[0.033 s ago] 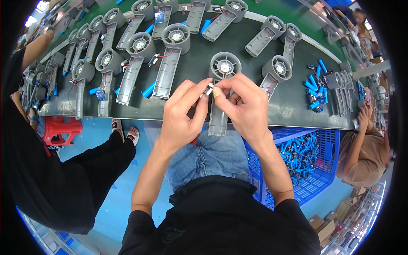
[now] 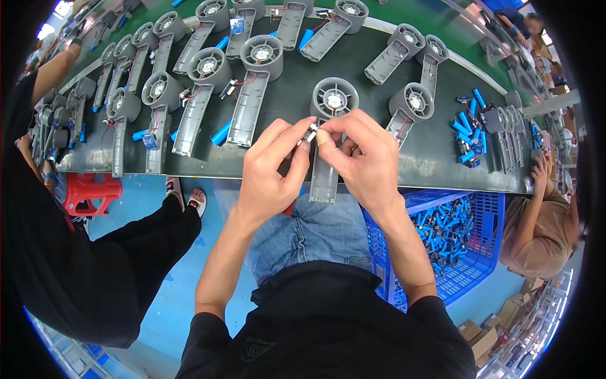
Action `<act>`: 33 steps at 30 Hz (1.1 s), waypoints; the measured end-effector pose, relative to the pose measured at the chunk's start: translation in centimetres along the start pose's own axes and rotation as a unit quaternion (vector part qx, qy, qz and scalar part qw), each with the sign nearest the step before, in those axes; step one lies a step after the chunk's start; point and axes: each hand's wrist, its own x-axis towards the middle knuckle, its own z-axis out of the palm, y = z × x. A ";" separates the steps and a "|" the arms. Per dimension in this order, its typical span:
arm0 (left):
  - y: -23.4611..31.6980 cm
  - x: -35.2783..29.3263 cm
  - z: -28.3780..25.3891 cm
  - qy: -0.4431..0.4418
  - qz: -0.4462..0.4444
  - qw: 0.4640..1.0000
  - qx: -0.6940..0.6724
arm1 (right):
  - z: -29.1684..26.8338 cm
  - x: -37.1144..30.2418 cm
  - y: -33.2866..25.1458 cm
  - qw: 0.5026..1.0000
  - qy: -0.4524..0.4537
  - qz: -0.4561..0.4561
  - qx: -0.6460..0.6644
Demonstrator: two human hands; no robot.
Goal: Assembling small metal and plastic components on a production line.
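Above the grey fan housing point(image 2: 336, 95) in front of me, my left hand point(image 2: 270, 167) pinches a small circuit board point(image 2: 309, 134) between thumb and fingertips. My right hand point(image 2: 366, 161) meets it at the board's white end, its thumb and forefinger closed there; a tan covering wraps one fingertip. Whatever sits between the right fingertips is mostly hidden, perhaps a connector. The housing's open trough-shaped handle point(image 2: 324, 184) points toward me, its upper part behind my hands. Another fan housing point(image 2: 413, 101) lies just right of my right hand.
Several fan housings point(image 2: 261, 57) with wires and boards cover the left and far parts of the dark table point(image 2: 284, 104). Blue battery cells point(image 2: 467, 129) lie at the right. A blue crate point(image 2: 483, 252) of cells stands below. People sit on both sides, with a red stool point(image 2: 91, 192) at left.
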 end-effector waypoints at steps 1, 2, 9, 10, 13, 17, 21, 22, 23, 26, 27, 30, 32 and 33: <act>-0.1 0.1 -0.1 0.001 0.000 1.000 0.000 | 0.0 0.0 0.0 1.000 0.007 -0.006 0.002; -0.2 0.1 -0.2 -0.006 -0.003 1.000 -0.013 | 0.1 0.0 0.0 1.000 0.014 -0.012 0.004; -1.1 0.1 -0.2 -0.015 0.027 0.999 -0.031 | 0.1 0.2 0.3 0.996 0.001 -0.079 -0.037; -1.2 0.0 -0.3 -0.014 0.026 0.999 -0.032 | 0.1 0.3 0.5 0.994 -0.005 -0.095 -0.049; -1.4 0.1 -0.6 -0.035 0.029 0.999 -0.029 | 0.0 0.4 0.9 0.989 -0.013 -0.129 -0.066; -1.7 0.4 -1.1 -0.057 0.049 0.996 -0.042 | 0.0 0.6 1.0 0.983 -0.019 -0.169 -0.075; -1.7 0.7 -1.5 -0.074 0.059 0.995 -0.044 | -0.2 0.8 1.0 0.980 -0.026 -0.179 -0.082; -1.7 0.7 -1.4 -0.074 0.060 0.994 -0.045 | -0.2 0.8 1.1 0.980 -0.027 -0.180 -0.076; -1.9 0.7 -1.3 -0.069 0.072 0.994 -0.042 | -0.3 0.8 1.1 0.981 -0.027 -0.180 -0.071; -1.5 0.6 -1.4 -0.060 0.066 0.995 -0.046 | -0.4 1.2 0.7 0.982 -0.043 -0.173 -0.069; -1.3 0.5 -1.4 -0.056 0.046 0.996 -0.052 | -0.4 1.2 0.4 0.981 -0.042 -0.174 -0.069; -0.8 -0.2 -0.6 -0.024 -0.022 0.995 -0.098 | -0.5 1.0 -0.8 0.978 -0.036 -0.169 -0.113; -1.1 -0.5 -0.3 -0.014 -0.014 0.995 -0.097 | -0.8 -0.2 -2.6 0.991 0.017 -0.047 -0.121; -1.2 -0.6 -0.2 -0.005 -0.012 0.995 -0.094 | -1.1 -1.2 -2.9 0.992 0.018 -0.049 -0.119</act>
